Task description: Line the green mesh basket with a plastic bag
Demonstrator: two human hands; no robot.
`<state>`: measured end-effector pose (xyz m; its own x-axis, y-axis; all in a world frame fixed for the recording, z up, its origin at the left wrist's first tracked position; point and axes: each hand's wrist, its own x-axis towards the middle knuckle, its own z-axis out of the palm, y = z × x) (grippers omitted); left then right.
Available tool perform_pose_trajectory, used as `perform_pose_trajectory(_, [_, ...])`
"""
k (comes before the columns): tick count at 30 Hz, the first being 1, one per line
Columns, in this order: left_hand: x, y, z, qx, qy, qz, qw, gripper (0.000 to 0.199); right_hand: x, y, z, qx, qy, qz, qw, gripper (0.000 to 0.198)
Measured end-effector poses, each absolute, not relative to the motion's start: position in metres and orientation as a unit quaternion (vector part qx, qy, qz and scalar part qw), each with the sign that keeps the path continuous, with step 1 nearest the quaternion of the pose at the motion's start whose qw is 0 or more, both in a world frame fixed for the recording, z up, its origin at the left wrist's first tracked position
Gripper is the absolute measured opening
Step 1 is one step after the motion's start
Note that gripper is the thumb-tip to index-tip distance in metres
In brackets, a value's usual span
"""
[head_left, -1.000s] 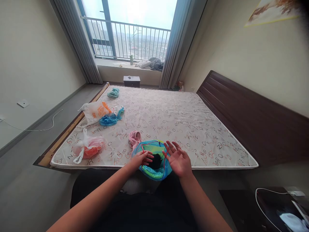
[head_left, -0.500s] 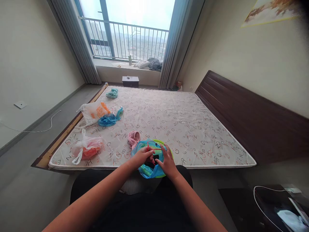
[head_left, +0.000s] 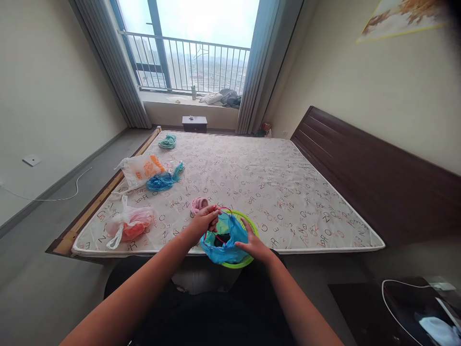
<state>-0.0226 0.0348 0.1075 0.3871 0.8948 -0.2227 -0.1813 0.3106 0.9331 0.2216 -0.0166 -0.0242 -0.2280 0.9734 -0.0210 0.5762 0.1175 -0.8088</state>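
My left hand (head_left: pixel 208 219) is closed on a thin red cord (head_left: pixel 226 208), which loops over a blue plastic bag (head_left: pixel 212 254). The bag's mouth gapes, and something black (head_left: pixel 220 239) shows inside. Under and around the bag is a lime-green basket (head_left: pixel 252 226), close to my lap at the mattress edge. My right hand (head_left: pixel 254 244) is at the right side of the bag and basket, thumb and fingers spread apart. Just beyond my left hand lies a pink cloth-like bundle (head_left: pixel 198 205).
On the mattress (head_left: pixel 281 192), to the left, are a tied bag with red contents (head_left: pixel 133 223), a white-and-orange bag (head_left: pixel 139 170), a crumpled blue bag (head_left: pixel 160 181) and a teal bundle (head_left: pixel 167 142). A dark headboard (head_left: pixel 360 149) stands right; a small cabinet (head_left: pixel 194 122) stands behind.
My left hand has moved left and up with the red cord, away from my right hand. The right hand has dropped the cord and shifted slightly right. More of the green basket shows.
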Motion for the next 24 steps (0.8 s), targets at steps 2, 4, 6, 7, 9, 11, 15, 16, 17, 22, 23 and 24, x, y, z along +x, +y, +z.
perform_pose_trajectory(2, [-0.017,0.035,0.117,0.450,0.386,0.377,0.711,0.039,0.198,-0.017,-0.029,-0.560,-0.717,0.343,0.231,0.125])
perform_pose_trajectory(4, [-0.014,0.035,0.130,0.452,0.382,0.376,0.713,0.038,0.173,-0.015,-0.036,-0.596,-0.722,0.313,0.160,0.109])
perform_pose_trajectory(6, [-0.018,0.037,0.145,0.461,0.390,0.369,0.706,0.035,0.156,-0.011,-0.044,-0.622,-0.719,0.294,0.098,0.064])
perform_pose_trajectory(7, [-0.023,0.038,0.151,0.470,0.400,0.364,0.698,0.033,0.153,-0.007,-0.047,-0.628,-0.721,0.282,0.074,0.046])
perform_pose_trajectory(9, [-0.035,0.042,0.161,0.486,0.431,0.353,0.673,0.031,0.153,0.000,-0.051,-0.632,-0.728,0.262,0.044,0.032])
perform_pose_trajectory(11, [-0.049,0.047,0.167,0.499,0.465,0.351,0.641,0.029,0.161,0.006,-0.050,-0.638,-0.726,0.253,0.030,0.031])
perform_pose_trajectory(15, [-0.067,0.052,0.171,0.520,0.486,0.381,0.590,0.030,0.181,0.012,-0.040,-0.643,-0.730,0.233,0.013,0.027])
perform_pose_trajectory(16, [-0.068,0.052,0.172,0.521,0.484,0.393,0.583,0.031,0.183,0.012,-0.038,-0.641,-0.732,0.230,0.018,0.030])
perform_pose_trajectory(17, [-0.068,0.051,0.173,0.519,0.482,0.401,0.581,0.032,0.184,0.012,-0.036,-0.637,-0.734,0.233,0.032,0.039])
perform_pose_trajectory(22, [-0.058,0.034,0.185,0.509,0.459,0.390,0.615,0.032,0.154,0.004,-0.040,-0.575,-0.742,0.311,0.149,0.090])
perform_pose_trajectory(23, [-0.056,0.030,0.189,0.511,0.452,0.383,0.622,0.031,0.143,0.002,-0.042,-0.579,-0.733,0.319,0.158,0.095])
perform_pose_trajectory(24, [-0.055,0.026,0.193,0.514,0.446,0.379,0.628,0.030,0.133,0.000,-0.045,-0.591,-0.720,0.323,0.165,0.092])
